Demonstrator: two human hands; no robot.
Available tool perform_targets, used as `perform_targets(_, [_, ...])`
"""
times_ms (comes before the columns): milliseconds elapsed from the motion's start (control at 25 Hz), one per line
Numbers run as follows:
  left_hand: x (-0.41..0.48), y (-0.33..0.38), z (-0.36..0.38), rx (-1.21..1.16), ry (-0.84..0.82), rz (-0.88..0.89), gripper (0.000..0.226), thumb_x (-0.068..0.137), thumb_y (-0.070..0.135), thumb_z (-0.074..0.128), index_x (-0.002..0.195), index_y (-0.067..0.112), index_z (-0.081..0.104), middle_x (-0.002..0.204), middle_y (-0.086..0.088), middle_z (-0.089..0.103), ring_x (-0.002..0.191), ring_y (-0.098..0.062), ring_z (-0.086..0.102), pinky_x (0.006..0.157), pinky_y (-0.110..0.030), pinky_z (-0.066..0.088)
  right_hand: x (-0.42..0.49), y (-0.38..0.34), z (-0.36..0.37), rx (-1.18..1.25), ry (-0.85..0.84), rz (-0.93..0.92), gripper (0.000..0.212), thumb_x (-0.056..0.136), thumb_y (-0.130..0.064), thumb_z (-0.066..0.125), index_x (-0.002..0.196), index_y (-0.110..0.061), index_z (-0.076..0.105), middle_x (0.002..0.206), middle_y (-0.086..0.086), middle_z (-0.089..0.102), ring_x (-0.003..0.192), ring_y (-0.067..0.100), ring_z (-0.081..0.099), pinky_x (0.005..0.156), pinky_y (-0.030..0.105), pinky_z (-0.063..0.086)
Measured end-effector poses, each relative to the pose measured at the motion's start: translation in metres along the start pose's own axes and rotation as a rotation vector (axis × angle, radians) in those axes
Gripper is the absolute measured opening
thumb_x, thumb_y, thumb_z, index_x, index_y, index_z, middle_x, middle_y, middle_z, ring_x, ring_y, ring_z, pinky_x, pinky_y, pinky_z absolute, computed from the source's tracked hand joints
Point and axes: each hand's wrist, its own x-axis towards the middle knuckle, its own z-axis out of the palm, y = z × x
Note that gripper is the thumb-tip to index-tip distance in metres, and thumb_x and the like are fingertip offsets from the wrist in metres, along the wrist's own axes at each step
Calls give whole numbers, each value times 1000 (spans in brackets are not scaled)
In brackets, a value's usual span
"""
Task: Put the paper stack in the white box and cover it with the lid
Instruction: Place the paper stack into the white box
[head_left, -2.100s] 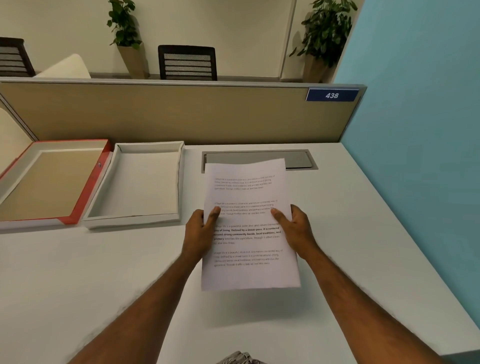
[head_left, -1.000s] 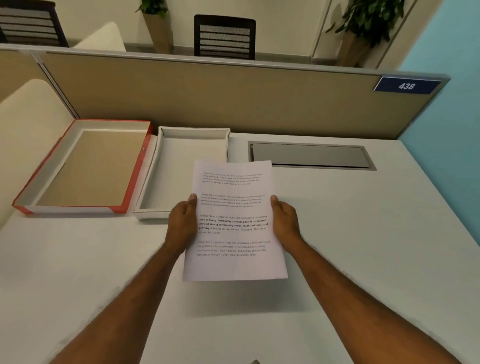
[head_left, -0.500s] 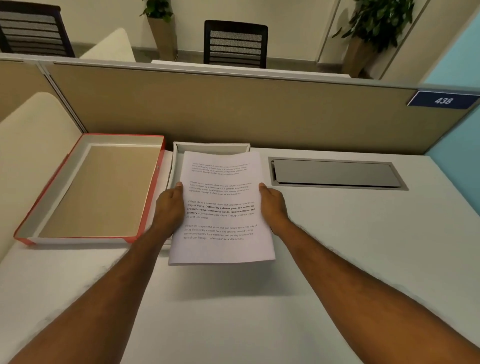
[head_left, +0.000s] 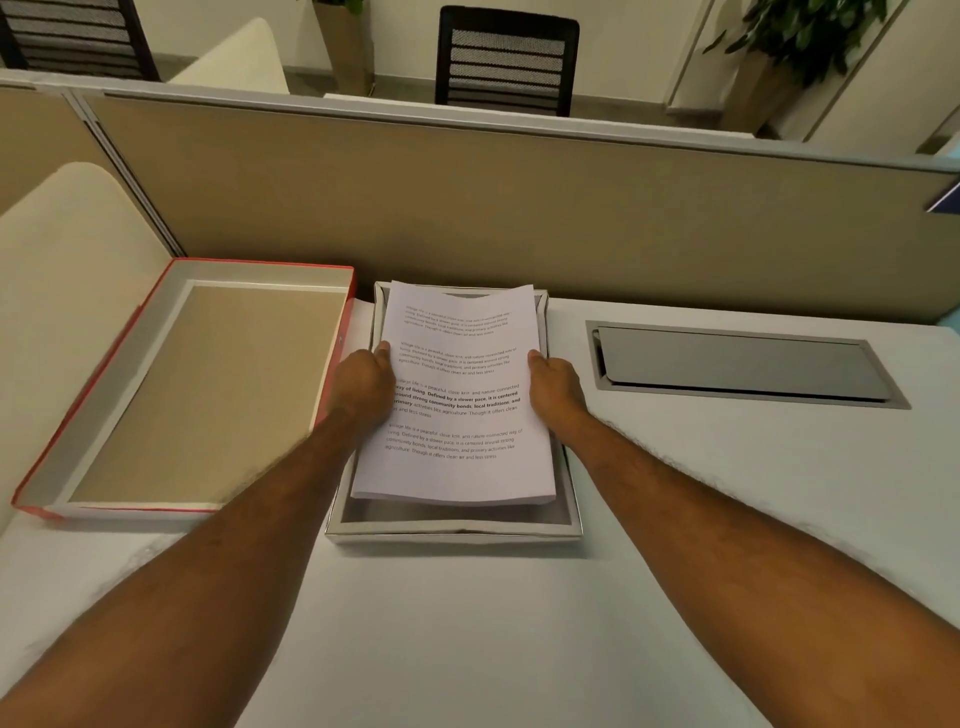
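Note:
A stack of printed paper (head_left: 457, 358) hangs just over the open white box (head_left: 452, 531), lined up with it and covering most of its inside. Its far edge reaches the box's back wall, and its near edge sits a little above the box floor. My left hand (head_left: 363, 384) grips the stack's left edge. My right hand (head_left: 556, 387) grips the right edge. The lid (head_left: 78, 426), red outside with a brown inside, lies upside down on the desk directly left of the box.
A tan partition (head_left: 519, 218) runs along the desk's back edge right behind the box and lid. A grey metal cable hatch (head_left: 743, 364) is set into the desk to the right. A cream chair back (head_left: 67, 234) stands at far left.
Both hands have carried the paper stack leftward and forward, from over the bare desk to directly above the white box, and lowered it toward the box.

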Motion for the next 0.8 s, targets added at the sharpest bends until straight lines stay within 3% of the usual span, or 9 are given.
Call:
perform_targets(80, [3,-1,4,41,-14,-17,43,104,39,27,89,6,50,75,0,50,69,-16,51,56,-22,34,4,1,6,-71,4,21,40,104,-37,33,95,-6,57,97,11,63,79,21,59,73,33,48])
perform_targets(160, [4,2,5,85,-52,-30,41,104,37,27,90,6,51,78,-2,55,69,-18,55,56,-22,34,6,2,11,-148,20,36,46,103,-38,32,105,-3,61,105,14,67,87,25,64,81,37,53])
perform_targets(240, [8,5,6,174,-98,-31,40,104,32,29,98,3,56,96,-15,63,86,-31,62,66,-28,39,7,0,15,-212,26,57,48,103,-39,32,112,-2,61,114,15,68,97,30,66,88,42,55])
perform_targets(320, [11,2,8,229,-108,-61,43,103,31,31,110,0,60,107,-18,64,93,-35,62,72,-35,42,7,-1,18,-264,15,66,45,103,-37,31,107,-3,61,115,16,68,95,29,64,85,39,53])
perform_targets(400, [13,0,11,219,-96,-93,42,103,32,33,110,2,61,102,-14,64,85,-29,61,71,-36,46,7,-3,19,-302,21,72,43,103,-35,32,106,-3,61,114,16,68,94,28,63,82,37,50])
perform_targets(480, [13,1,13,221,-101,-103,42,103,28,33,111,-2,60,110,-20,64,95,-36,62,74,-37,43,8,-4,20,-322,28,85,42,103,-34,33,107,-3,61,115,15,68,97,30,64,83,38,51])
perform_targets(560, [9,4,14,232,-98,-117,41,102,27,35,115,-3,59,117,-19,64,100,-36,61,75,-36,41,8,-5,21,-305,-4,106,35,100,-34,38,101,-6,59,107,12,67,88,26,62,76,34,51])
perform_targets(640, [2,7,15,217,-76,-152,37,101,29,41,116,0,58,117,-14,64,88,-29,57,74,-34,41,6,-6,18,-283,-65,103,27,96,-30,47,102,-6,58,102,8,64,82,22,59,68,29,49])
perform_targets(800, [-15,6,19,186,-48,-146,28,96,27,51,114,4,54,118,-14,65,90,-29,62,72,-36,46,-3,-4,18,-252,-108,45,22,87,-18,60,105,-5,60,108,10,68,81,20,60,52,23,46])
